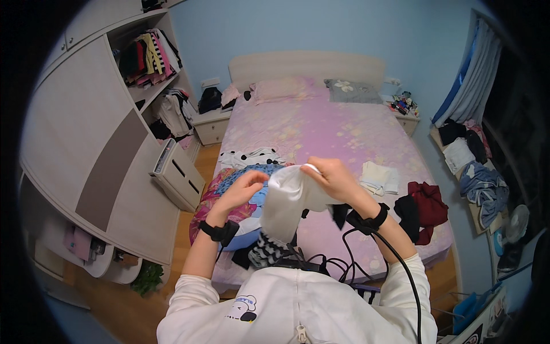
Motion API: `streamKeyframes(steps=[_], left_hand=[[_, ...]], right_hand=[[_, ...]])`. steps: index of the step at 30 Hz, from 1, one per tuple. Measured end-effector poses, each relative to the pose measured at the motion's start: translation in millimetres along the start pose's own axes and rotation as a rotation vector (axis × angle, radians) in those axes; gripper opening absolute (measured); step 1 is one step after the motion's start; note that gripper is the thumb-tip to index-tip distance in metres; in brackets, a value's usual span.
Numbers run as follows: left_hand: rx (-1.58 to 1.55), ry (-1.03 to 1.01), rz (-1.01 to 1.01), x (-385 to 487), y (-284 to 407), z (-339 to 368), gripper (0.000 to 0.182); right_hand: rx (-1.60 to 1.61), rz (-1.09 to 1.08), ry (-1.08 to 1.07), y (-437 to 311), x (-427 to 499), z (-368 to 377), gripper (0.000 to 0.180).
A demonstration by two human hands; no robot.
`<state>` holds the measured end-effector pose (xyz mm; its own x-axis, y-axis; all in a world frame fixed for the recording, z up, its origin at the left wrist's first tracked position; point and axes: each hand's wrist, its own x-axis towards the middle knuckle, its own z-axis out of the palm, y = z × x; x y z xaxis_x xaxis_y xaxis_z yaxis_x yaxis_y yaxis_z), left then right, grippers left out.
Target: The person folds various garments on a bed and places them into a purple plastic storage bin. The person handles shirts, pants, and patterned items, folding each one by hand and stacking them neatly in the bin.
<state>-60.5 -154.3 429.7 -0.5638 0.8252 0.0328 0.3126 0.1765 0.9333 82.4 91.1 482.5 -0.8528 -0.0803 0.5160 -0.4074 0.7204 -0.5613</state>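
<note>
My right hand (331, 176) pinches the top edge of a white satiny garment (281, 206), which hangs in folds above the near part of the bed. To its left, my left hand (245, 189) is raised with curved fingers, the tips close by the cloth's left side; whether they touch it is hard to tell. Under my left hand lies a pile with a blue patterned cloth (232, 178) and a magenta patterned cloth (206, 202). Below the white garment is a black-and-white patterned cloth (266, 251), partly hidden.
On the bed (318, 129) lie a polka-dot garment (253, 157), folded cream cloths (378, 177), a dark red garment (427, 204) and a black one (407, 217). Black cables (343, 262) run near my waist and right arm. An open wardrobe (129, 92) and a white appliance (178, 176) stand left.
</note>
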Motion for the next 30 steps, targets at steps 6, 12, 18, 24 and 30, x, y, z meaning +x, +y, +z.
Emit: streamKeyframes(steps=[6, 12, 18, 24, 30], left_hand=[[0.152, -0.016, 0.450, 21, 41, 44, 0.037], [0.277, 0.187, 0.523, 42, 49, 58, 0.019], [-0.282, 0.007, -0.005, 37, 43, 82, 0.018], [0.089, 0.207, 0.352, 30, 19, 121, 0.033], [-0.168, 0.180, 0.174, 44, -9, 107, 0.030]], right_hand=[[0.141, 0.123, -0.146, -14, 15, 5, 0.037], [0.727, 0.712, -0.245, -6, 6, -18, 0.032], [1.050, 0.797, 0.055, 14, -15, 15, 0.029], [1.175, 0.850, 0.177, 30, -27, 34, 0.021], [1.249, 0.726, 0.085, 29, -36, 35, 0.017]])
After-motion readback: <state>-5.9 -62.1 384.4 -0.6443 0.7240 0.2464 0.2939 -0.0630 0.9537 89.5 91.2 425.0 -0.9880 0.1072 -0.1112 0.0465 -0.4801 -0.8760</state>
